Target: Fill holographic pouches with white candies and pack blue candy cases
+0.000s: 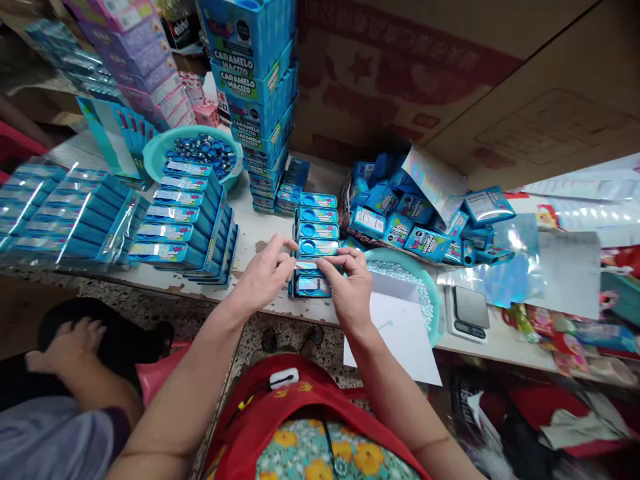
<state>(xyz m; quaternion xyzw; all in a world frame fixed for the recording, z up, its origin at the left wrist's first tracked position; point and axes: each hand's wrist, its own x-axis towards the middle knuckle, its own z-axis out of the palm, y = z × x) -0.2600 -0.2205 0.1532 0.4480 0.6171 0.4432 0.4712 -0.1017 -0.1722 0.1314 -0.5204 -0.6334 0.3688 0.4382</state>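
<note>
A row of small blue candy boxes (319, 230) printed "Caramelo Macizo" lies in front of me, each with a round recess at one end. Across one near the front lies a small shiny strip (306, 265) that looks like a label. My left hand (267, 273) is closed, its fingertips at the strip's left end. From the other side, my right hand (350, 283) pinches the strip's right end between thumb and forefinger. The nearest box (313, 286) carries a similar shiny strip.
Stacked blue boxes (183, 233) and a bowl of blue caps (150, 157) stand left; a tall stack of display boxes (250, 87) rises behind. Right are loose blue packs (397, 230), a bowl of white pellets (439, 313), white paper (400, 340) and a scale (470, 313). Another person's hand (75, 343) rests left.
</note>
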